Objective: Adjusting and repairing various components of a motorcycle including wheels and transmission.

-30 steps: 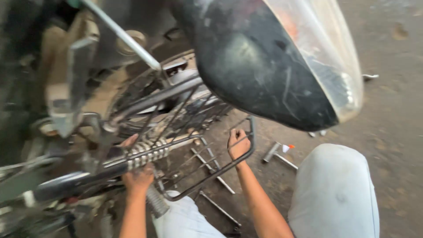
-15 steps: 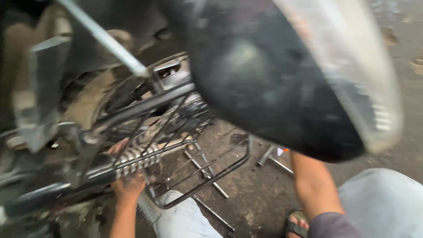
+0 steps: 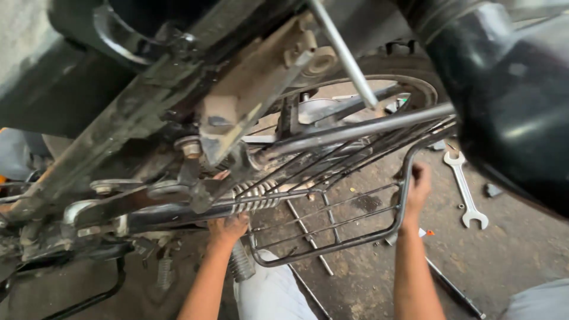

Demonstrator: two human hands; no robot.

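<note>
Left hand: left hand [image 3: 228,228] reaches up under the motorcycle frame, fingers curled against the coiled shock-absorber spring [image 3: 256,197]; how firm the grip is cannot be told.
Right hand: right hand [image 3: 418,186] closed around the outer bar of the wire saree guard [image 3: 332,228], fingers wrapped over the tube.
Guard position: hangs beside the rear wheel [image 3: 379,101], below the long chrome bar [image 3: 355,131], tilted toward the ground.
Ground: open-ended spanner [image 3: 466,188] lies flat, right of the right hand and apart from it; thin metal rods [image 3: 308,234] under the guard.
Overhead: black fender [image 3: 515,112], upper right.
</note>
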